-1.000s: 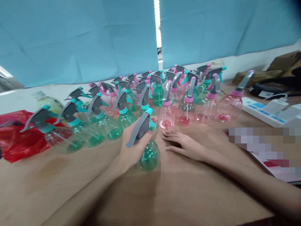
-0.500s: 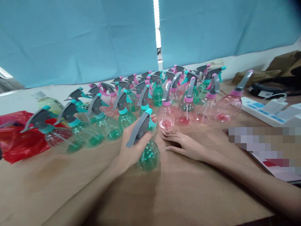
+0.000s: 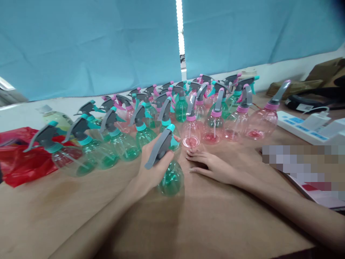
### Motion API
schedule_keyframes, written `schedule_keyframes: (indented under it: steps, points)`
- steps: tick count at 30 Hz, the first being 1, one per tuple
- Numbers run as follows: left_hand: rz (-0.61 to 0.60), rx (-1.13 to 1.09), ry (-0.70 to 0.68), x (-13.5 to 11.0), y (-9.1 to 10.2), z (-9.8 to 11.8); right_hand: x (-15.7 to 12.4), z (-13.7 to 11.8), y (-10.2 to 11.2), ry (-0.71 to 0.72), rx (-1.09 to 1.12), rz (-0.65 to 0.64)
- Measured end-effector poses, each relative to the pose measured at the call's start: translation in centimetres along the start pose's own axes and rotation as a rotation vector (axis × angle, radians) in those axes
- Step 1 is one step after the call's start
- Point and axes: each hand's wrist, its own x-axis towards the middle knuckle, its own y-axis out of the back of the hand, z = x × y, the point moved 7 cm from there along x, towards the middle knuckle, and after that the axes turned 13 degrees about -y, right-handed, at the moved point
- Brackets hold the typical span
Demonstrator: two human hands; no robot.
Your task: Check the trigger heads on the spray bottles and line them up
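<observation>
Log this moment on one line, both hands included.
left hand: grip around neck of green spray bottle | right hand: empty, on table, near a pink bottle | red plastic: left edge

Green spray bottle (image 3: 171, 181): clear plastic, glossy, smooth. Grey trigger head (image 3: 159, 146): opaque plastic, satin sheen. Pink bottle (image 3: 262, 121): clear plastic, shiny. Table (image 3: 231, 223): wood-look, smooth, dull sheen. Red bag (image 3: 29, 163): thin, crinkled, glossy plastic. Blue sheet (image 3: 94, 46): matt, creased, cloth-like. Power strip (image 3: 286, 120): smooth white plastic.
</observation>
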Motion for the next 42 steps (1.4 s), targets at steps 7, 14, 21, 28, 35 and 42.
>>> schedule_keyframes:
  steps: [7, 14, 21, 28, 35, 42]
  points:
    - [0.004, -0.007, -0.015, 0.09, 0.03, -0.08, -0.03, -0.11, 0.2, 0.007, 0.033, 0.019]
    - [-0.011, -0.054, -0.008, 0.24, -0.14, -0.21, 0.02, -0.07, 0.16, 0.007, 0.047, 0.023]
    - [-0.007, -0.062, 0.002, 0.2, -0.16, -0.54, 0.06, -0.03, 0.08, 0.005, 0.027, 0.016]
    - [-0.007, -0.065, 0.003, 0.23, -0.23, -0.36, 0.06, -0.01, 0.1, 0.015, 0.034, 0.023]
    - [0.029, -0.043, -0.002, 0.0, -0.04, -0.37, 0.14, 0.08, -0.02, 0.018, 0.021, 0.015]
    - [0.015, -0.044, 0.02, -0.07, -0.11, -0.65, 0.17, 0.23, -0.07, 0.015, 0.027, 0.016]
